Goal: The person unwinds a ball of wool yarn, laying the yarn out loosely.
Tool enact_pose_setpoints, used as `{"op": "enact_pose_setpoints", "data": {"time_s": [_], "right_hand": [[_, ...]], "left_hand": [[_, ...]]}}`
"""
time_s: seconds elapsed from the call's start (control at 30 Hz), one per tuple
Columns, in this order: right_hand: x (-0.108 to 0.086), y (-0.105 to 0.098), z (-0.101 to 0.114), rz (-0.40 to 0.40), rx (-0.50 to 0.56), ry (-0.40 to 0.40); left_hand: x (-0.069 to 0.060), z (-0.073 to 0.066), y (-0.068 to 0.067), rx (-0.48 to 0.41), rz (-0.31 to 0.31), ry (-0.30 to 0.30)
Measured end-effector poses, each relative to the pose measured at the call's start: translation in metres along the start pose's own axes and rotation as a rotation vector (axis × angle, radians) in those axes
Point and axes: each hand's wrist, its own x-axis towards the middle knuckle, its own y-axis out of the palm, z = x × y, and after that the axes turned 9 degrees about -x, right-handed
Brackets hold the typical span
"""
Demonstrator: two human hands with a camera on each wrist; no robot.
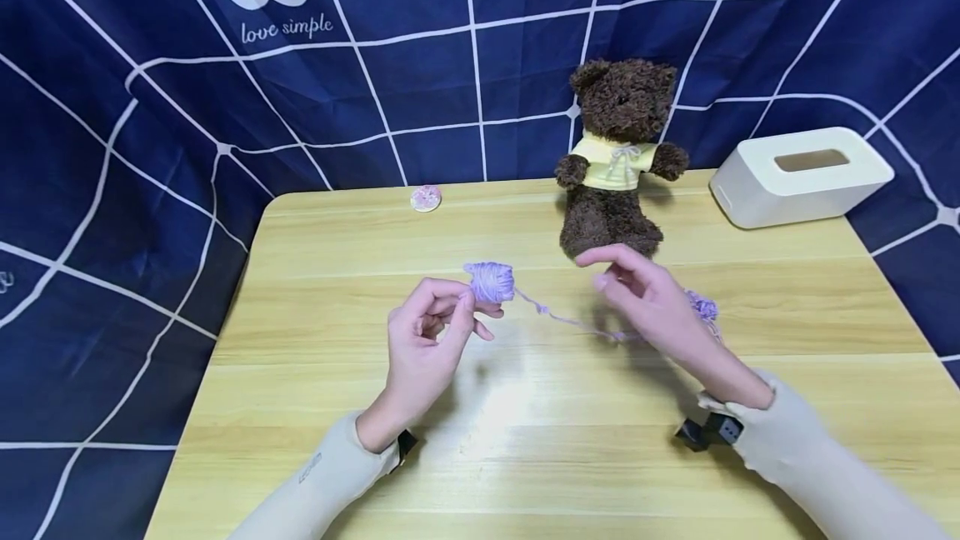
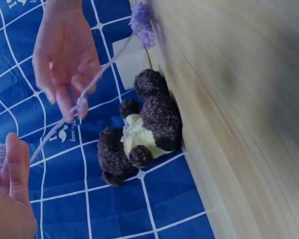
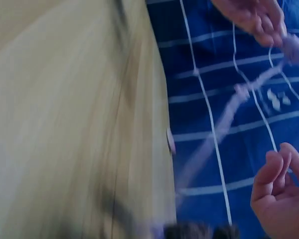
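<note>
A short, barrel-shaped bundle of wound lavender yarn (image 1: 491,282) is held above the pale wood-grain tabletop (image 1: 300,365), forward of its middle and left of the plush toy. The bundle is pinched at its near left side between the thumb and fingers of the left hand (image 1: 427,327). Its long axis is laid roughly level, from left to right across the tabletop, nearly parallel to the far edge. The narrower tip is pointed left; the blunt end is directed right, toward the other hand.

From the blunt end, a thin lavender yarn strand (image 1: 573,322) is led right and slightly toward the person. Small knots (image 1: 543,309) are spaced along it. In the left wrist view the strand is seen running to a fuzzy purple yarn tangle (image 1: 702,305), which is partly covered by the right hand (image 1: 648,298). Nothing is gripped by the right hand: its fingers are loosely bent, with the thumb held apart.

A dark brown plush bear (image 1: 626,102) in a pale yellow top (image 1: 609,165) is placed upright beyond the right hand. A white plastic tissue box (image 1: 787,190) is positioned at the far right corner; a round pink-patterned disc (image 1: 426,198) is located at the far edge.
</note>
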Motion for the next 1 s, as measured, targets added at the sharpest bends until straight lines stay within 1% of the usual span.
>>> {"op": "enact_pose_setpoints", "data": {"time_s": [0.07,0.13,0.27,0.33,0.4,0.5,0.63,0.77,0.9,1.0], "right_hand": [[0.004,0.011,0.007,0.060,0.067,-0.014],[0.008,0.021,0.014,0.127,0.136,-0.012],[0.015,0.032,0.023,0.257,0.258,0.044],[0.015,0.033,0.026,0.293,0.280,0.082],[0.016,0.033,0.026,0.289,0.277,0.100],[0.015,0.028,0.026,0.231,0.253,0.116],[0.013,0.017,0.027,0.109,0.271,0.094],[0.012,0.005,0.031,-0.042,0.360,0.024],[0.010,-0.005,0.038,-0.199,0.484,-0.052],[0.008,-0.012,0.043,-0.291,0.580,-0.103]], "left_hand": [[0.000,0.000,0.001,-0.007,0.006,0.003],[0.000,0.001,0.002,-0.010,0.012,0.004],[0.000,0.001,0.003,-0.013,0.019,0.005],[0.000,0.001,0.003,-0.012,0.021,0.004],[-0.001,0.002,0.002,-0.006,0.020,0.006],[-0.003,0.003,0.000,-0.001,0.017,0.007],[-0.004,0.003,-0.002,0.000,0.012,0.004],[-0.003,0.002,-0.001,0.005,0.025,-0.004],[-0.002,0.001,0.000,0.022,0.033,-0.013],[-0.002,0.001,0.000,0.025,0.027,-0.024]]}}
